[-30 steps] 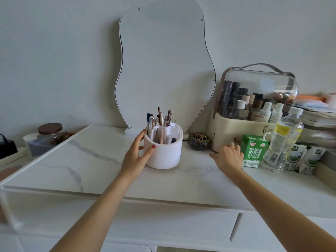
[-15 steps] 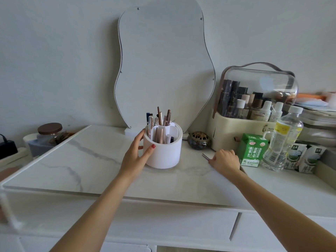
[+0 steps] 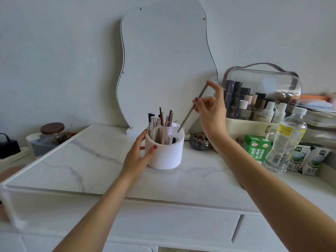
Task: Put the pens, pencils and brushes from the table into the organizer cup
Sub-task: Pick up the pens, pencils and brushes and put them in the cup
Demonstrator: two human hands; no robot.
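A white round organizer cup (image 3: 166, 154) stands on the marble table top, with several pens, pencils and brushes (image 3: 161, 119) upright in its compartments. My left hand (image 3: 139, 155) grips the cup's left side. My right hand (image 3: 211, 110) is raised above and to the right of the cup, pinching a thin grey pencil (image 3: 189, 113). The pencil slants down to the left and its lower tip sits at the cup's right rim.
A wavy white mirror (image 3: 167, 66) leans on the wall behind the cup. To the right are a small dark bowl (image 3: 200, 142), a clear-lidded cosmetics box (image 3: 261, 99), a green carton (image 3: 257, 149) and a water bottle (image 3: 287, 139). A brown-lidded jar (image 3: 51, 135) stands at the left.
My right hand picked the thin pencil up off the table by the cosmetics box and lifted it left, over the cup. My left hand stayed on the cup.
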